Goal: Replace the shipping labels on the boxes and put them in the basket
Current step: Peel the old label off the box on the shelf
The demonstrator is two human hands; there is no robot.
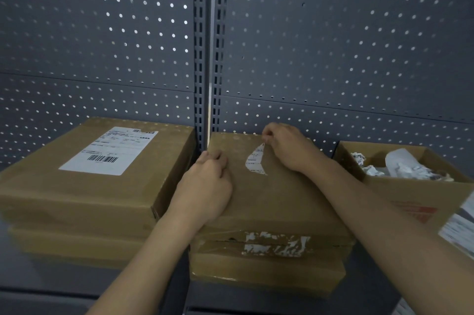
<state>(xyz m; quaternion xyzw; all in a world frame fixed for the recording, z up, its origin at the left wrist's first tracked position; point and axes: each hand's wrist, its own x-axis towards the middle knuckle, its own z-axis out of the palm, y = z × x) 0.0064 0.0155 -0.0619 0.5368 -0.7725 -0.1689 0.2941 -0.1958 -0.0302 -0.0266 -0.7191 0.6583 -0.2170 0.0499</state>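
Note:
A flat cardboard box tops the middle stack on the shelf. A torn remnant of a white shipping label still sticks to its top. My right hand pinches the upper end of that remnant between thumb and finger. My left hand rests on the box's left edge with its fingers curled, holding it down. To the left, another stack is topped by a box bearing a whole white label with barcodes.
An open cardboard box at the right holds crumpled label scraps. Lower boxes in the middle stack carry torn tape. A grey pegboard wall backs the shelf. Printed sheets show at the right edge.

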